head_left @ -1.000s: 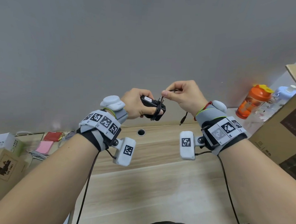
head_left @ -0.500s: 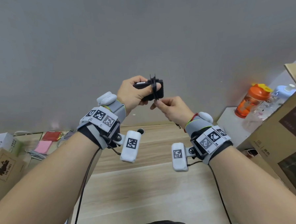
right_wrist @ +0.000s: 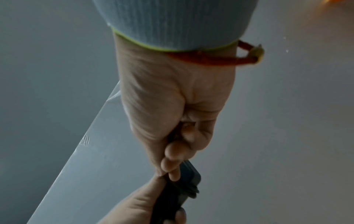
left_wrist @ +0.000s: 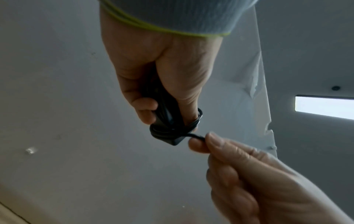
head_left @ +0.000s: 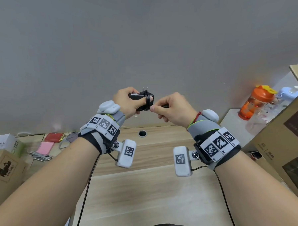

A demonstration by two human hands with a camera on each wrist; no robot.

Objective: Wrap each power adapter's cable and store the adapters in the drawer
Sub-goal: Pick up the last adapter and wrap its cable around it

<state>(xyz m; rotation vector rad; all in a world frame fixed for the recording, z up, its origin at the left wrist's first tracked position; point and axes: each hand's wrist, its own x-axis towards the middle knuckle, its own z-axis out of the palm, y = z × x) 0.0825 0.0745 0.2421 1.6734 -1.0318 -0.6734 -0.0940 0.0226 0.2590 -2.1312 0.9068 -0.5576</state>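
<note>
Black power adapter (head_left: 140, 100) held up above wooden desk (head_left: 146, 190), left hand (head_left: 128, 101) clamped round it. Right hand (head_left: 172, 108) pinches cable (left_wrist: 195, 136) tail taut. Risk — tail slips from pinch, coils spring loose. Several tight loops round body, 2 prongs upward, little slack left.

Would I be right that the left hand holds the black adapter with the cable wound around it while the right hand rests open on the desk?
Not quite: the right hand is raised beside the adapter, pinching the cable end, as the left wrist view shows. The left hand does hold the wrapped adapter.
</note>
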